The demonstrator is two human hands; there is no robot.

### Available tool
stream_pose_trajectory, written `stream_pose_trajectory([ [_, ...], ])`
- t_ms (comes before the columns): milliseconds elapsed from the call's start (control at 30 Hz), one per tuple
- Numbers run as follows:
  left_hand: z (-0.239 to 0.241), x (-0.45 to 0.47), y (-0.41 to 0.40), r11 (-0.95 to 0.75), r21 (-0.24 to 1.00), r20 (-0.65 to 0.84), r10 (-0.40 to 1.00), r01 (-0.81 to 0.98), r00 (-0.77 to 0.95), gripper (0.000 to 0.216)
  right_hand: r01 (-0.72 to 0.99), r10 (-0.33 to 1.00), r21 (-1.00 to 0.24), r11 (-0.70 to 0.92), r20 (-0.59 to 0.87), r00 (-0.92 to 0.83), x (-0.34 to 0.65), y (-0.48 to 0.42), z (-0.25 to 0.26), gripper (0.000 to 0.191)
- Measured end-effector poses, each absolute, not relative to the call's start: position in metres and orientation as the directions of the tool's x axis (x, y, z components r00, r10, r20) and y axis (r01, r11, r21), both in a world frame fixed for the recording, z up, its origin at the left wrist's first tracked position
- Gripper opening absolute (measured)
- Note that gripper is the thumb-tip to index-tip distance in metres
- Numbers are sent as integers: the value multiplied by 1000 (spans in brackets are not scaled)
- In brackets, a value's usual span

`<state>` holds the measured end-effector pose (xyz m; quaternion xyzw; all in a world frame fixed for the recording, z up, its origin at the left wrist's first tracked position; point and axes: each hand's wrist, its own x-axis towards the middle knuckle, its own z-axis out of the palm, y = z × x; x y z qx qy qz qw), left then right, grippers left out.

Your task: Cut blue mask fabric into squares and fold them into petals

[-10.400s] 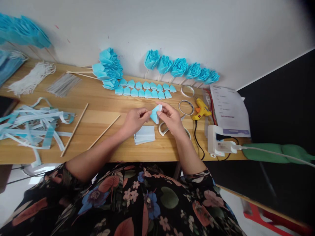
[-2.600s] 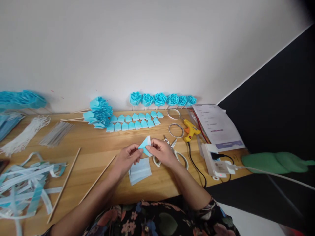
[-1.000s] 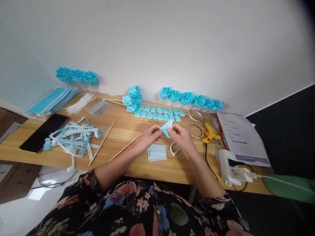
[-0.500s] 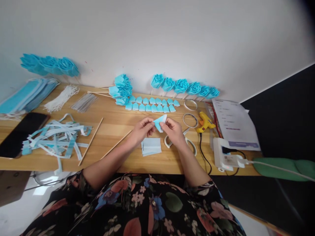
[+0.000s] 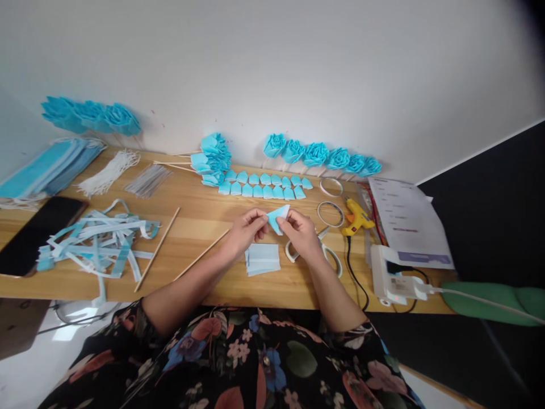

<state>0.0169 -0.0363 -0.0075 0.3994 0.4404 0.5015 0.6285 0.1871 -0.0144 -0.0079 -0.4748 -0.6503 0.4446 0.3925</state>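
Observation:
Between my two hands is a folded piece of blue-and-white mask fabric [image 5: 277, 218], held up above the table. My left hand [image 5: 252, 227] pinches its left corner between thumb and fingers. On the other side, my right hand [image 5: 301, 228] pinches its right part, thumb in front. Below them lies a small stack of pale blue fabric squares [image 5: 263, 259]. White-handled scissors [image 5: 332, 260] rest partly hidden under my right hand. Beyond my hands, two rows of folded blue petals [image 5: 267, 192] line the table.
Blue fabric flowers on sticks [image 5: 315, 154] lean along the wall. To the right are tape rolls [image 5: 330, 214], a yellow glue gun [image 5: 357, 217] and a white power strip [image 5: 385, 275]. Leftward lie fabric scraps [image 5: 100, 238], wooden sticks [image 5: 157, 249], a phone [image 5: 40, 236] and masks [image 5: 51, 167].
The camera view has shifted slightly, so everything sits a little lower. Both hands keep their pinch on the folded fabric, whose shape looks slightly narrower and more tilted.

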Motion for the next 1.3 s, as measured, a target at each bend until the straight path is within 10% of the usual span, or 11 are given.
stream_pose_trajectory([
  [1300,-6,13,-33,98,994,-95,994,-46,63,28,318,967,-936,150,72,-245,185,-15,-5,33],
])
